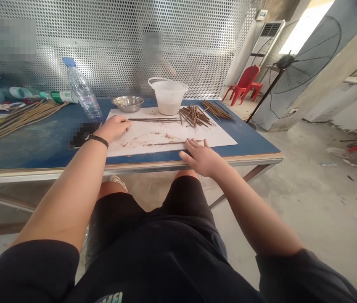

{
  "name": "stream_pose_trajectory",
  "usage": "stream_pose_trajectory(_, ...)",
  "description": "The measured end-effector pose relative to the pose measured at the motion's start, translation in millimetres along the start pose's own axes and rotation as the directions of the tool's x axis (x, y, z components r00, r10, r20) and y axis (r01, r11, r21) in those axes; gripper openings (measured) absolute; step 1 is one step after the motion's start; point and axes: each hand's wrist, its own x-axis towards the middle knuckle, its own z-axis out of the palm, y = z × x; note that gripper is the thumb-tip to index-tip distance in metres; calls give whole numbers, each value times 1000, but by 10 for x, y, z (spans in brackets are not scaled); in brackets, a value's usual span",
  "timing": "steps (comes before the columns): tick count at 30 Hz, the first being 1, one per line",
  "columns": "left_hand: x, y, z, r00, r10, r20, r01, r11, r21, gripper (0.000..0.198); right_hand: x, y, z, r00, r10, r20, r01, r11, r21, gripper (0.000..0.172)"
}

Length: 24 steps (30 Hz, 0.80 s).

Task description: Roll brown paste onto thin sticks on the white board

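My left hand [117, 127], a dark band on its wrist, rests on the left side of a stained white board [134, 145]. Its fingers are curled together at the near ends of several thin brown sticks [156, 120] that lie across the board. My right hand [200, 156] lies flat, fingers stretched, at the board's front edge. Beneath its fingers is the right part of a single brown stick [168, 143], partly hidden. Brown smears mark the board around it. A loose pile of short brown sticks [195, 116] sits at the board's back right.
Behind the board stand a metal bowl [128, 103] and a white plastic bucket [170, 97]. A clear bottle [83, 90] and black phone [83, 134] are at left, beyond them long tan sticks [23, 115]. More sticks [218, 110] lie at right. A perforated metal screen [109, 38] backs the table.
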Motion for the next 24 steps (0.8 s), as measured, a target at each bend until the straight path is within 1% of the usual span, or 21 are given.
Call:
stream_pose_trajectory(3, 6, -7, 3, 1000, 10, 4, -10, 1000, -13, 28, 64, 11, -11, 1000, 13, -3, -13, 1000, -9, 116)
stream_pose_trajectory(5, 15, -20, 8, 1000, 17, 7, -17, 1000, -24, 27, 208, 27, -29, 999, 31, -4, -32, 999, -15, 114)
stream_pose_trajectory(8, 20, -30, 11, 1000, 18, 1, -18, 1000, -17, 27, 442, 52, -69, 998, 57, 6, -57, 998, -23, 107)
stream_pose_trajectory(10, 20, -30, 11, 1000, 21, -2, -21, 1000, -10, 27, 522, 62, -87, 998, 66, 16, -65, 997, -34, 102)
stream_pose_trajectory(13, 19, -26, 12, 1000, 24, 5, -24, 1000, -16, 27, 448, 74, -72, 998, 62, 13, -61, 997, -45, 104)
stream_pose_trajectory(16, 7, -8, 11, 1000, 17, 10, -17, 1000, -18, 27, 204, 90, -27, 999, 27, -17, -27, 999, -30, 109)
stream_pose_trajectory(19, -15, 24, 2, 1000, 6, 7, -6, 1000, -6, 28, -8, 99, -9, 1000, 8, -23, -8, 1000, -16, 110)
stream_pose_trajectory(21, -21, 34, -2, 1000, 5, 0, -5, 1000, 0, 29, -36, 94, -20, 1000, 18, -14, -18, 1000, -20, 112)
stream_pose_trajectory(24, -5, 18, 0, 1000, 20, 0, -20, 1000, -13, 27, 121, 86, -50, 999, 48, -4, -48, 998, -33, 114)
